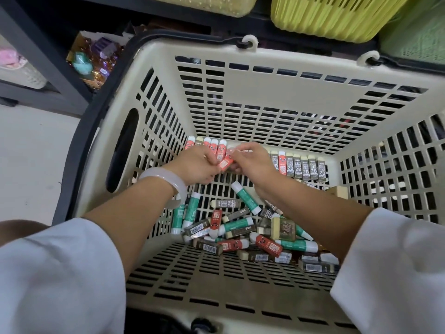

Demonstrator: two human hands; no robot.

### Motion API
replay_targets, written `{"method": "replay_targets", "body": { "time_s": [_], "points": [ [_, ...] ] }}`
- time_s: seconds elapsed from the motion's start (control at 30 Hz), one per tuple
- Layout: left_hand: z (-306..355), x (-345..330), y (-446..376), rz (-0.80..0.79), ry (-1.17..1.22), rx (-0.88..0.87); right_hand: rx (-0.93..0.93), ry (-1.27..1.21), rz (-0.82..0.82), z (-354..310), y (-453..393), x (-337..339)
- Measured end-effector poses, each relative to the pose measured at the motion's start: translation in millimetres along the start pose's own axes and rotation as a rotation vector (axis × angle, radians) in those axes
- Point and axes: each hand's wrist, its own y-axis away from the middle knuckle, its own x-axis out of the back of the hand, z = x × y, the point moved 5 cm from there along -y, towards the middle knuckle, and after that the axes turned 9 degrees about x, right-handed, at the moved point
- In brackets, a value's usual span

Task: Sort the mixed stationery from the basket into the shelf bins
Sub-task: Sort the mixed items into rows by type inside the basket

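I look down into a beige slotted basket. My left hand and my right hand meet at its far wall. Between them they pinch a red eraser that tilts against a row of upright red erasers. To the right of my hands stands a row of grey 2B erasers. Nearer to me lies a loose heap of green glue sticks, red erasers and grey erasers. My right forearm hides part of the heap.
Yellow-green shelf bins sit above the basket's far rim. A dark shelf frame at the left holds a box of mixed trinkets. Pale floor lies left of the basket. A black handle runs along the rim.
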Motion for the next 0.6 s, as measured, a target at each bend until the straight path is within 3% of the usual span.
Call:
{"method": "replay_targets", "body": {
  "time_s": [0.1, 0.17, 0.27, 0.4, 0.5, 0.6],
  "points": [
    [1.7, -16.2, 5.0, -0.009, -0.429, -0.167, 0.04, 0.252, 0.229, -1.7, -11.5, 18.3],
    [0.9, -33.0, 9.5, -0.121, -0.642, -0.246, 0.086, 0.367, 0.259, -3.3, -18.0, 19.3],
    [-5.8, -48.2, 14.0, -0.262, -0.891, -0.264, 0.113, 0.297, 0.244, -0.3, -22.4, 9.8],
    [-16.6, -52.4, 12.6, -0.328, -1.106, -0.242, 0.119, 0.301, 0.194, 1.6, -24.0, 7.6],
    [-17.0, -51.2, 9.6, -0.29, -1.119, -0.243, 0.237, 0.458, 0.139, -8.2, -20.0, 18.3],
    [-11.5, -44.0, 7.7, -0.229, -1.007, -0.24, 0.442, 0.776, -0.179, -13.3, -3.4, 12.5]
  ]
}}
